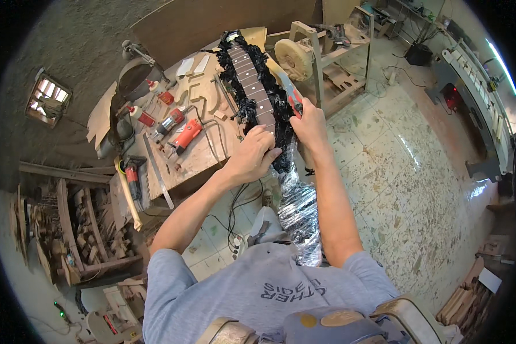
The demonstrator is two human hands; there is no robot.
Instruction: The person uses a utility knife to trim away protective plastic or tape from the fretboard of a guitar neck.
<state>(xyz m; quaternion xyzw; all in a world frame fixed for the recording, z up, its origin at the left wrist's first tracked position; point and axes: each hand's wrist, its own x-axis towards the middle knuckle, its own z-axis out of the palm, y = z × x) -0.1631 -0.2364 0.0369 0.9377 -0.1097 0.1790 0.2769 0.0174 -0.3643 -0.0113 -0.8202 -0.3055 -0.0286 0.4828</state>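
Observation:
A guitar neck with a dark fretboard (254, 84) and pale dot inlays stretches away from me over the bench edge. Torn, bunched black strips (280, 112) line both its sides. Clear plastic film (300, 215) wraps the near end, which reaches my waist. My left hand (253, 153) is closed over the near part of the fretboard, fingers curled and thumb beside the black strips; what it pinches is hidden. My right hand (309, 126) is wrapped round a red-handled tool (296, 102) with a greyish front, held along the neck's right side. Its exact kind is unclear.
On the wooden bench (203, 166) lie an orange-red power tool (187, 136), a second power tool (170, 122), red-and-white bottles (141, 116), a long metal ruler (159, 172) and wood pieces. A stand with a round wheel (293, 59) is beyond on the right. Cables (235, 212) hang below the bench.

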